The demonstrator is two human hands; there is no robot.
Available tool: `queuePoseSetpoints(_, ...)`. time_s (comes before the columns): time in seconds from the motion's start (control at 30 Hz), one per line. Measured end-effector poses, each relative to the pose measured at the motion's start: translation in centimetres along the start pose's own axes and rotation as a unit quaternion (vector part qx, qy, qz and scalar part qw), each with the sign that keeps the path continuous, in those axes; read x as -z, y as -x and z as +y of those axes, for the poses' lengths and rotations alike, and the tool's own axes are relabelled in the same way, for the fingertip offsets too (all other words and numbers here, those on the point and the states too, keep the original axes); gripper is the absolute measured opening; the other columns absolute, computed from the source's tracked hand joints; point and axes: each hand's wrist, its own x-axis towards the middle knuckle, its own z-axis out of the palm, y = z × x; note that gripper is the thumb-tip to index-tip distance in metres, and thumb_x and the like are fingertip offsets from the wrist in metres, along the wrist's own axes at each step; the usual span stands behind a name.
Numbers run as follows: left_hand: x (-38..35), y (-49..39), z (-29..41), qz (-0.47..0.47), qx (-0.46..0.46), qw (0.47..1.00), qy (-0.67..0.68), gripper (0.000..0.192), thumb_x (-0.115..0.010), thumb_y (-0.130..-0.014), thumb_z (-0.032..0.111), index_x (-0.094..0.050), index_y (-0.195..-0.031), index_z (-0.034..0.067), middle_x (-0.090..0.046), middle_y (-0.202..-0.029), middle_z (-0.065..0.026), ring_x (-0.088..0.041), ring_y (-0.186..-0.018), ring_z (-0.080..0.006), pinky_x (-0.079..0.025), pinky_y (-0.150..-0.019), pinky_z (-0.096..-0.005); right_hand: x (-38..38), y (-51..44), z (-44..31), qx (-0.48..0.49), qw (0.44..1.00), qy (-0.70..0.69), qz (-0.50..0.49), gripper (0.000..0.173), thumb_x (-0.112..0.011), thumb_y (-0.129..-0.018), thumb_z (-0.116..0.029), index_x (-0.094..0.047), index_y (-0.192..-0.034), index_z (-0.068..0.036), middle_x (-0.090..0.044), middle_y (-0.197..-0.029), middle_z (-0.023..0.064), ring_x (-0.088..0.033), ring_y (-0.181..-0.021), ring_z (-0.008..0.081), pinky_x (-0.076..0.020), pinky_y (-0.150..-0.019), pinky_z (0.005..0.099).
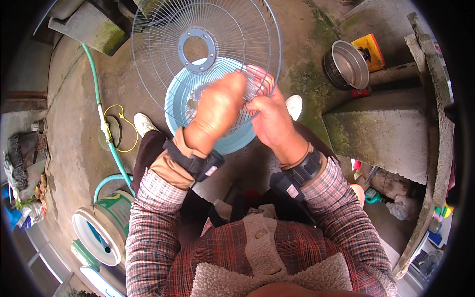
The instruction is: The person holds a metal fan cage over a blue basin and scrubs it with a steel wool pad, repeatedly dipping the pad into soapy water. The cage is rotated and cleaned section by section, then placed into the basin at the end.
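A round fan grille of grey-blue wire (196, 67) is held up over a light blue plastic basin (226, 145) on the floor. At the grille's lower right edge, my right hand (276, 117) grips the rim, its fingers behind the wires. My left hand (222, 104), blurred by motion, is closed on the near side of the wires, close to my right hand. Something shiny and wiry, maybe a scrubbing pad, shows between the hands; what exactly my left hand holds is hidden. Part of the basin's inside, with water-like glints, is seen through the wires.
A green hose (92, 74) runs along the concrete floor at left, leading to a white bucket (118, 256) lying tilted. To the right, a metal pot (365, 70) stands near a yellow-orange box (373, 48) and a concrete block (378, 137). Another concrete block (89, 29) is at upper left.
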Motion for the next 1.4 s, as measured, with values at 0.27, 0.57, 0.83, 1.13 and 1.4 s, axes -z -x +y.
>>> queuePoseSetpoints(0.27,-0.2,0.1,-0.7,0.109,0.016,0.989,-0.099,0.012,-0.061,-0.075,0.005,-0.05,-0.081,0.009,-0.055,-0.069,-0.0092,-0.061,-0.063,-0.0303,-0.049,-0.052,-0.0426,0.0,-0.1,0.4,0.0,1.0,-0.005,-0.026,0.063,-0.045,-0.073,0.011,-0.044,-0.134,-0.003,-0.055,-0.127,0.0064,-0.053,-0.117,0.0168,-0.0441,-0.094,0.0308)
queuePoseSetpoints(0.57,0.8,1.5,-5.0,0.197,0.122,0.973,-0.008,0.016,-0.069,-0.085,0.015,-0.062,-0.092,0.002,-0.066,-0.081,-0.0123,-0.066,-0.073,-0.033,-0.053,-0.066,-0.0386,0.6,-1.2,-2.2,0.005,0.999,-0.021,0.037,0.061,-0.042,-0.076,0.007,-0.041,-0.136,0.003,-0.054,-0.134,0.02,-0.054,-0.124,0.0322,-0.0486,-0.101,0.0467)
queuePoseSetpoints(0.83,4.6,2.9,-10.9,0.303,0.343,0.757,0.467,0.015,-0.063,-0.093,0.013,-0.066,-0.099,-0.001,-0.068,-0.096,-0.0054,-0.062,-0.082,-0.0122,-0.05,-0.075,-0.0251,0.7,-1.6,-2.3,0.047,0.991,-0.123,0.005,0.063,-0.046,-0.077,0.003,-0.036,-0.14,-0.001,-0.047,-0.141,0.0209,-0.048,-0.129,0.0361,-0.0404,-0.107,0.0524)
queuePoseSetpoints(1.13,8.0,3.3,-13.5,0.389,0.219,0.876,0.184,0.018,-0.065,-0.091,0.012,-0.067,-0.104,-0.001,-0.068,-0.099,-0.0079,-0.063,-0.093,-0.0147,-0.05,-0.085,-0.029,2.3,-2.5,-6.8,-0.005,0.991,-0.025,-0.135,0.06,-0.057,-0.085,-0.009,-0.035,-0.14,0.002,-0.049,-0.136,0.025,-0.051,-0.125,0.0399,-0.0446,-0.102,0.0529)
queuePoseSetpoints(1.4,4.2,1.7,-6.9,0.274,0.064,0.947,-0.154,0.017,-0.073,-0.077,0.011,-0.068,-0.093,0.009,-0.064,-0.102,-0.0124,-0.062,-0.094,-0.0319,-0.051,-0.079,-0.0427,1.4,-2.0,-2.6,0.003,0.999,-0.031,-0.005,0.06,-0.046,-0.075,0.003,-0.041,-0.134,0.007,-0.049,-0.137,0.0237,-0.052,-0.123,0.0393,-0.0453,-0.103,0.0512)
